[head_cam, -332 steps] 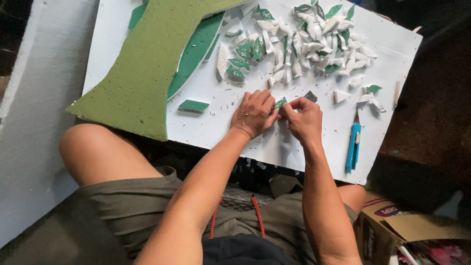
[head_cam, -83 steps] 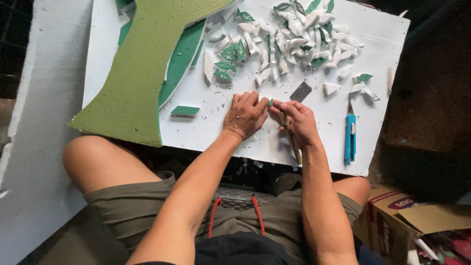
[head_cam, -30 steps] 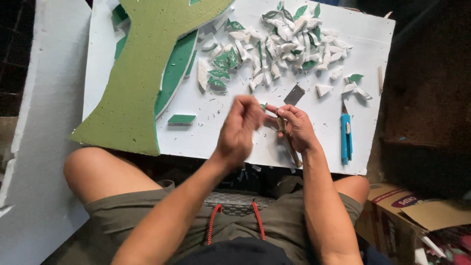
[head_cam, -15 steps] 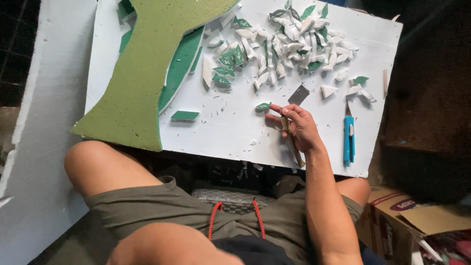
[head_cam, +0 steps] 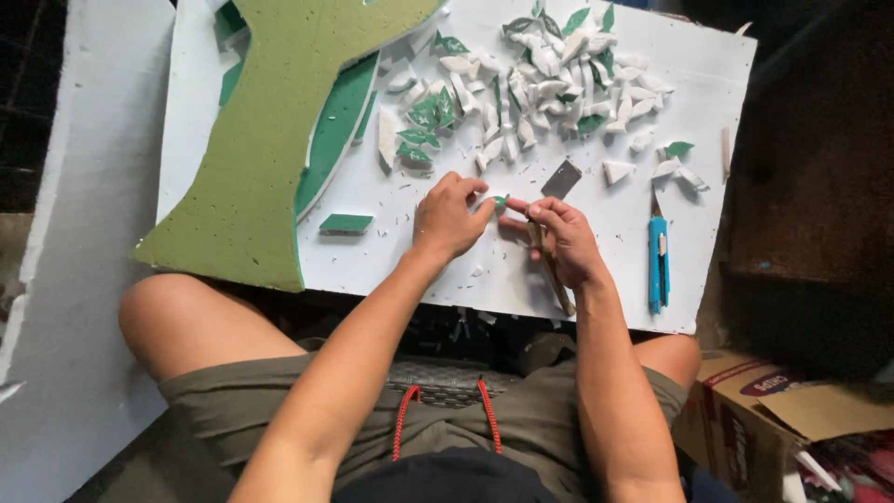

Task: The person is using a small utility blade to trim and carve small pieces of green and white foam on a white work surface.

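small green piece (head_cam: 500, 199) between the fingertips of both hands: mostly covered, shape indiscernible. stick-like tool (head_cam: 551, 270) under the right hand (head_cam: 559, 237): upper end hidden. large green foam shape (head_cam: 279, 130) and cardboard box (head_cam: 792, 419): cut off by frame edges.

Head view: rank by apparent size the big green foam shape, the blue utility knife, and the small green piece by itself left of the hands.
1. Green foam shape
2. Blue utility knife
3. Small green piece
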